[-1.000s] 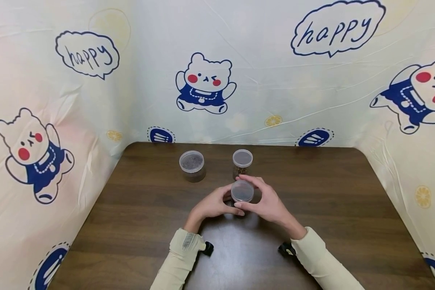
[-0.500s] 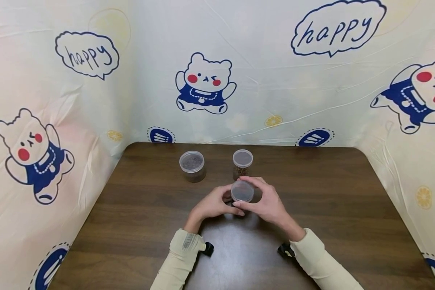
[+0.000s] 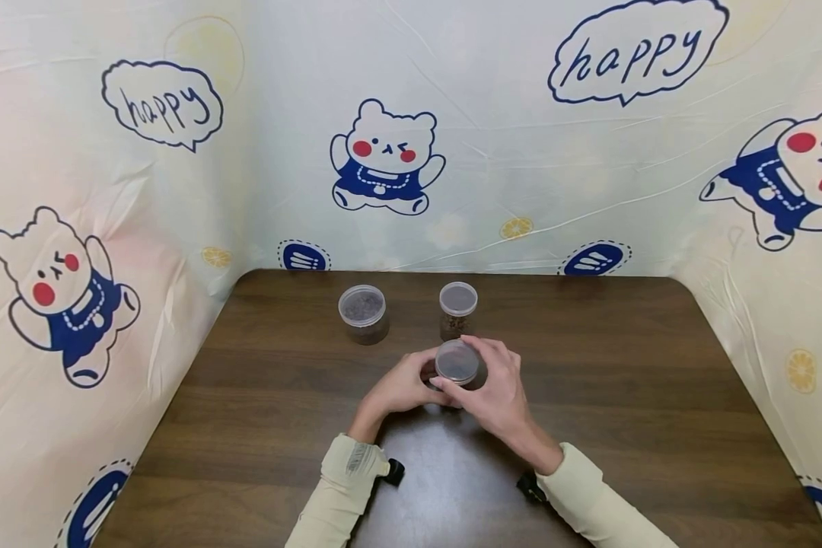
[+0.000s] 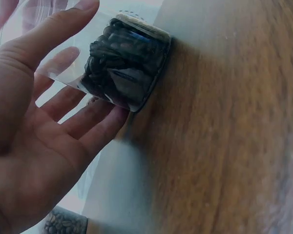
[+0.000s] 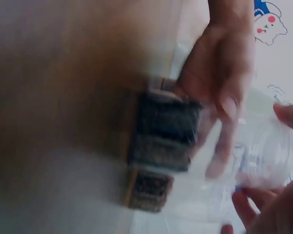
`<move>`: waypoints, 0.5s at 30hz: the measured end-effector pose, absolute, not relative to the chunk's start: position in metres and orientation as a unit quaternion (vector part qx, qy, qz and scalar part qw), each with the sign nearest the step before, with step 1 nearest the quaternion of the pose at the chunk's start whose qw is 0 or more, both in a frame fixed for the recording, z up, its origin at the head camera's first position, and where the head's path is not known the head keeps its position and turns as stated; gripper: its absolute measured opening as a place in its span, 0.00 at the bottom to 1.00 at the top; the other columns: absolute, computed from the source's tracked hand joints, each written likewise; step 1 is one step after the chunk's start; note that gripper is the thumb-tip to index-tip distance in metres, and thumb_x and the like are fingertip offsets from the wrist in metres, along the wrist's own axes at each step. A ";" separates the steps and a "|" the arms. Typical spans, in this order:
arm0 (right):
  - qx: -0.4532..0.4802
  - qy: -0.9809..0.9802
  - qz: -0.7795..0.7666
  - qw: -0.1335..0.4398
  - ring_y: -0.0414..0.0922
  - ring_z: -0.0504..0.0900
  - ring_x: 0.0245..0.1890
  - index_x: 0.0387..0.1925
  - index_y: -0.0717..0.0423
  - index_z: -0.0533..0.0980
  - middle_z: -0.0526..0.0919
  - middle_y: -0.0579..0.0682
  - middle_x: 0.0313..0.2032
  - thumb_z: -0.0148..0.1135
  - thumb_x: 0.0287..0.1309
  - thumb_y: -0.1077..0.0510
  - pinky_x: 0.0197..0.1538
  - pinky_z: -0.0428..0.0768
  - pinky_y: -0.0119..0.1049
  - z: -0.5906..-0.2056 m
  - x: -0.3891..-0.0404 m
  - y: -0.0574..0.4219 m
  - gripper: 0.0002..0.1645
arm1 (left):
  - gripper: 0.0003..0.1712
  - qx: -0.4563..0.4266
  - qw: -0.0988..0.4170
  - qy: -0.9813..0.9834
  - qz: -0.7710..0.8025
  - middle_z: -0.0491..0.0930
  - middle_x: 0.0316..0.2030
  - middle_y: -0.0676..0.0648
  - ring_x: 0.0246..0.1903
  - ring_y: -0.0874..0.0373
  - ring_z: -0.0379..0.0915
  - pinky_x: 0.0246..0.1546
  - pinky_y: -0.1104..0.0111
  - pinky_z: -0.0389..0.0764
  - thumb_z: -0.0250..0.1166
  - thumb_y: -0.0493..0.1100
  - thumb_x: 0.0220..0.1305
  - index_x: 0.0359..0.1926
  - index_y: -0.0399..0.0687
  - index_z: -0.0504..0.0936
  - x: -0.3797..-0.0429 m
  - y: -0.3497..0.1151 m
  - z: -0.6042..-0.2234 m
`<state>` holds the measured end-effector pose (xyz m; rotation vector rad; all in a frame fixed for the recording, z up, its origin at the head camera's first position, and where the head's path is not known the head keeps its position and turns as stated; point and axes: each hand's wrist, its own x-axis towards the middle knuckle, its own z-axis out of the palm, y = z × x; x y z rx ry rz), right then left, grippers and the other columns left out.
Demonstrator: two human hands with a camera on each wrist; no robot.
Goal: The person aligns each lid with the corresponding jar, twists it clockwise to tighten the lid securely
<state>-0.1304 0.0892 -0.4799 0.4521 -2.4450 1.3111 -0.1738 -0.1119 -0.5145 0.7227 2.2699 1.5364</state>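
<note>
A clear plastic jar holding dark beans (image 4: pixel 124 63) stands on the table, its screw lid (image 3: pixel 457 361) facing up. My left hand (image 3: pixel 403 384) holds the jar's body from the left, thumb in front and fingers behind. From the right my right hand (image 3: pixel 501 388) grips the lid, thumb on its near edge and fingers on its far edge. The right wrist view is blurred, but the left hand (image 5: pixel 229 73) and the dark contents low in the jar show there. Whether the lid sits tight or loose I cannot tell.
Just behind stands a narrow lidded jar with brown contents (image 3: pixel 456 326). A wider lidded jar (image 3: pixel 366 332) is at the back left. All stand on a brown wooden table (image 3: pixel 623 380), with a printed cloth (image 3: pixel 507 167) hanging around its back and sides.
My right hand has turned on the lid: its thumb slid left along the near edge, and the wrist swung left. The left hand and the jars have stayed in place.
</note>
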 end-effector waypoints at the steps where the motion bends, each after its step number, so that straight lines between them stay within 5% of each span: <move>1: 0.173 -0.854 0.469 0.145 0.52 0.81 0.57 0.66 0.51 0.78 0.84 0.54 0.58 0.87 0.44 0.45 0.59 0.71 0.50 -0.479 -0.132 0.091 0.47 | 0.41 0.254 0.155 0.790 0.535 0.86 0.59 0.50 0.59 0.58 0.82 0.61 0.72 0.80 0.83 0.41 0.55 0.69 0.55 0.77 -0.174 -0.112 -0.514; 7: 0.228 -0.829 0.510 0.037 0.47 0.80 0.62 0.72 0.46 0.73 0.82 0.45 0.65 0.84 0.52 0.51 0.62 0.79 0.51 -0.475 -0.143 0.105 0.47 | 0.46 0.264 0.171 0.784 0.536 0.83 0.63 0.52 0.65 0.57 0.79 0.65 0.72 0.76 0.84 0.45 0.54 0.72 0.59 0.74 -0.173 -0.112 -0.513; 15: 0.228 -0.832 0.503 0.042 0.45 0.83 0.58 0.69 0.38 0.76 0.84 0.44 0.60 0.85 0.50 0.48 0.59 0.79 0.44 -0.474 -0.147 0.108 0.44 | 0.45 0.265 0.164 0.784 0.536 0.85 0.61 0.51 0.62 0.58 0.81 0.63 0.72 0.78 0.85 0.48 0.53 0.71 0.62 0.74 -0.173 -0.112 -0.513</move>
